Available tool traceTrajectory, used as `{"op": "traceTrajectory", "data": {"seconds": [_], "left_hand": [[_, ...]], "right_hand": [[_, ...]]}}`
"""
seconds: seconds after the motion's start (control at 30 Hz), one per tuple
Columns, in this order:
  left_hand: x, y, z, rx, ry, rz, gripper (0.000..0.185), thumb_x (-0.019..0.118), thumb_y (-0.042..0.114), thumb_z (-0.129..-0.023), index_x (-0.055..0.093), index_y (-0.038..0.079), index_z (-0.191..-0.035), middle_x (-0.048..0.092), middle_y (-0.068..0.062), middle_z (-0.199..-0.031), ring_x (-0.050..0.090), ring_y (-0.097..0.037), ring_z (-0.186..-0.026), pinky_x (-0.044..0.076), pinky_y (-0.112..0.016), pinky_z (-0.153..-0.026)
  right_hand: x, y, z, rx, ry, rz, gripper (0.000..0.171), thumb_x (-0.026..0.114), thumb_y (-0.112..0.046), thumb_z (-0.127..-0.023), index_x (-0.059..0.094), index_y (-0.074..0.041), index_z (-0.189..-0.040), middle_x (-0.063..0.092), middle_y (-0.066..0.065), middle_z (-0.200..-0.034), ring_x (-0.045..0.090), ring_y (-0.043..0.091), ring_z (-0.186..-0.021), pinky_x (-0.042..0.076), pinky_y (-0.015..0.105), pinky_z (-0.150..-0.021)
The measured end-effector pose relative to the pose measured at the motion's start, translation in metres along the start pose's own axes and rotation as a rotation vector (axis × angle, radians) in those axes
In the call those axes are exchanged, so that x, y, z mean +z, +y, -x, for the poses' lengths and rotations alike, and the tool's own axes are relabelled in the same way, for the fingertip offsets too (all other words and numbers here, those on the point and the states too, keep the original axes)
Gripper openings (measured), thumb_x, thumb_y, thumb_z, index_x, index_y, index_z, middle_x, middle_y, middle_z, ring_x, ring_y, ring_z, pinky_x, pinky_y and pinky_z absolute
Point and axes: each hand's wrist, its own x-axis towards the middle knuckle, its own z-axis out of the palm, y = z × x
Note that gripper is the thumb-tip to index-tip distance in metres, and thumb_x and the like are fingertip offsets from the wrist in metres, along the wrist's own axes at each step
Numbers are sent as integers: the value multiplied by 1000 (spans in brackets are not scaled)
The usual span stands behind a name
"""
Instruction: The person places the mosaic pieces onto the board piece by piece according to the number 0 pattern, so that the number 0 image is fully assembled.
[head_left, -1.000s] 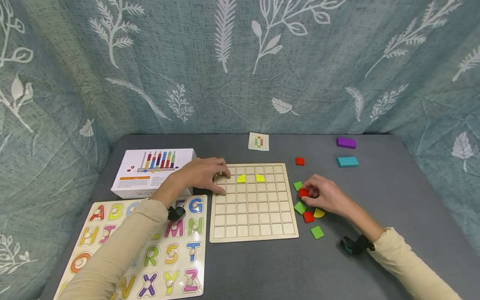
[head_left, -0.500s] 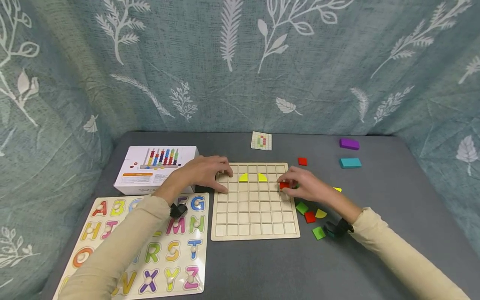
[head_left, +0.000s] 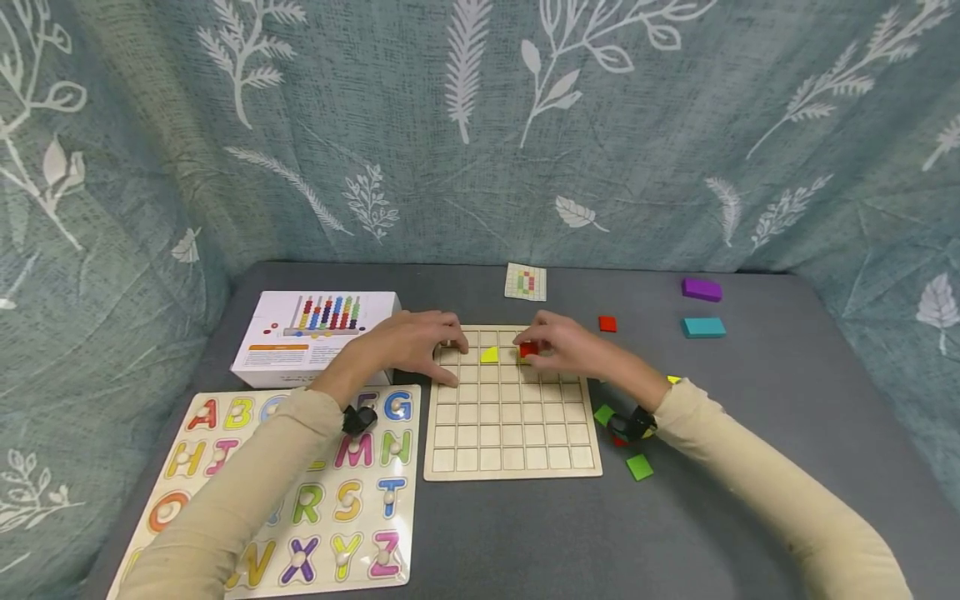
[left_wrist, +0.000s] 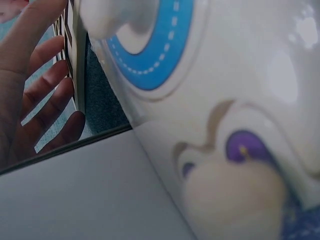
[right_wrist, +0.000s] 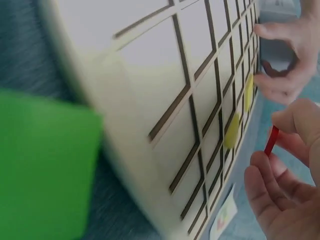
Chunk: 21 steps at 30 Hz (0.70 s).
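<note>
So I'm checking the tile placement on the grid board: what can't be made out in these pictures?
- Second yellow tile: head view, covered by the right hand; only blurred in the right wrist view.
- Red tile: whether it touches the grid board is hidden by the fingers.
- Pattern card: head view, too small to read.
- Left wrist view: blurred alphabet puzzle fills it; left hand cut off by the edge.

Letters A to Z on alphabet puzzle

The grid board's lower rows lie bare and reachable. The box and letter puzzle crowd its left; loose green tiles dot the surface on its right.
</note>
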Motion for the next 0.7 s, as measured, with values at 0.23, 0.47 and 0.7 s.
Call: {"op": "traceTrajectory", "data": {"seconds": [0.23,0.47,0.7], "left_hand": [[1,0,-1,-15,-7,-5,47,71,62,-77,65,33,-114,55,10,-112,49,-6,-85,41,-26,-71],[2,0,-2,-14,-19,-4,47,70,62,-78,65,33,-114,55,10,-112,50,-7,-86,42,-26,-71],[0,0,-1,-15,-8,-3,47,70,62,-78,65,33,-114,56,10,-113,50,-6,-86,42,-27,-71]], "right_hand": [[11,-2,-17,-106,41,73,21,71,-9,-86,71,-2,-107,57,9,-87,51,16,-71,43,22,-64],[16,-3,-22,-109,20,80,23,71,-8,-86,69,-3,-108,57,10,-91,49,16,-73,42,22,-65],[19,-1,-25,-107,7,108,19,71,-11,-87,70,-6,-105,62,7,-94,57,17,-79,47,26,-69]]}}
